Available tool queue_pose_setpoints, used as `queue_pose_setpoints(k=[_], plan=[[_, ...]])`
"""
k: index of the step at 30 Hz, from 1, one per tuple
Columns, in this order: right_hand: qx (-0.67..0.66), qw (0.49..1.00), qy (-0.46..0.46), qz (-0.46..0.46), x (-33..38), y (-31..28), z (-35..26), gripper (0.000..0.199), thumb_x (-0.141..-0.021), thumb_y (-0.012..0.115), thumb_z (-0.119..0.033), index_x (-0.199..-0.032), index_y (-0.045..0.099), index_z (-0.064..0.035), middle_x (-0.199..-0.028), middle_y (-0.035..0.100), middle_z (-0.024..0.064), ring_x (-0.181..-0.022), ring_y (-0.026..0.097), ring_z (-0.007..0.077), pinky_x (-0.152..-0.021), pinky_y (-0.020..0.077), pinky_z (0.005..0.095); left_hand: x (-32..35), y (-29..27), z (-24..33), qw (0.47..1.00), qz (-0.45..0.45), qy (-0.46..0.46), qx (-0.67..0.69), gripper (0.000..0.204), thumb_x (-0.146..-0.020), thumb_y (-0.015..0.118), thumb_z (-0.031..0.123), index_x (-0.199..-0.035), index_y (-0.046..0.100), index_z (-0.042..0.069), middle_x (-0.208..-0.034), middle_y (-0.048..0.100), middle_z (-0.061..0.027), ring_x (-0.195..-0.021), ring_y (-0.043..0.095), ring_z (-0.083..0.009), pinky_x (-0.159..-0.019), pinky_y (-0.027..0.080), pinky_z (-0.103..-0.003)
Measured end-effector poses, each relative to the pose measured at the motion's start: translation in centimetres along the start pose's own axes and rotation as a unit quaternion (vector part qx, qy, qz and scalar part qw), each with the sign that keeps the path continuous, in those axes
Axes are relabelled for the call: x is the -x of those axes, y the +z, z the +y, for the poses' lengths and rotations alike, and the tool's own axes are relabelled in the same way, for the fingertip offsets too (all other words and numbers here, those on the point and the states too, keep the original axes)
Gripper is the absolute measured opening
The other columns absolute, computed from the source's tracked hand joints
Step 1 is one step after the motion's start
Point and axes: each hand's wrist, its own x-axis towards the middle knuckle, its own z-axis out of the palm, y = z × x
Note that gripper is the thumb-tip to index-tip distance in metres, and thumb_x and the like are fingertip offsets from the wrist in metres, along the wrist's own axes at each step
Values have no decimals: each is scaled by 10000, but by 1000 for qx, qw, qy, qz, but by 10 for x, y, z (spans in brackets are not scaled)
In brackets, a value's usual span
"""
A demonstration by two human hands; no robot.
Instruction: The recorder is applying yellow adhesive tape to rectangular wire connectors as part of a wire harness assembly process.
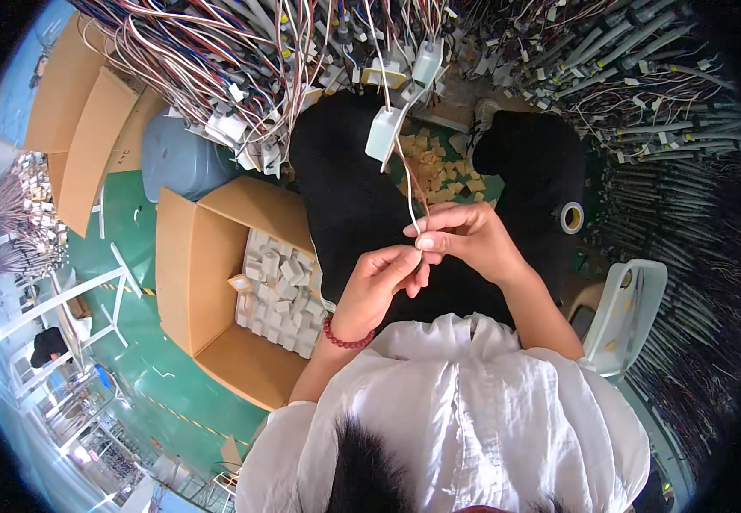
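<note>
One white wire (410, 205) and one brown wire (417, 183) meet at the left hand (390, 275) and right hand (475, 244).

Both hands are closed at the fingertips, pinching the wire ends; which hand grips which wire I cannot tell. Just beyond the fingers, the wires lead up to a white housing (382, 135). Left of the left hand, an open cardboard box (178, 274) holds many white blocks (285, 295); right of the right hand is a tape roll (580, 219).
</note>
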Motion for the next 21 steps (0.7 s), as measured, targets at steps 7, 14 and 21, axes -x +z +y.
queue_pose_setpoints(k=[7,14,21], plan=[[-80,995,44,-30,2,-5,-3,136,-837,682,-82,-897,636,31,-785,649,65,-701,627,120,-628,513,247,6,1,2,1000,-14,19,13,333,-987,458,236,-1072,590,-58,-790,529,-9,-696,450,-76,-641,378,-216],[-62,997,42,-13,7,-4,-9,133,-836,682,-77,-908,640,26,-777,647,57,-688,632,123,-623,526,253,9,2,3,996,-8,39,-76,282,-986,460,182,-1082,568,-61,-845,553,-24,-768,494,-89,-719,428,-243],[18,997,32,-61,4,-15,-20,115,-812,691,-29,-899,656,36,-789,658,69,-726,661,152,-640,531,255,8,2,0,998,-6,32,-52,262,-979,469,163,-1051,579,-63,-844,548,-25,-762,496,-91,-721,432,-249]])
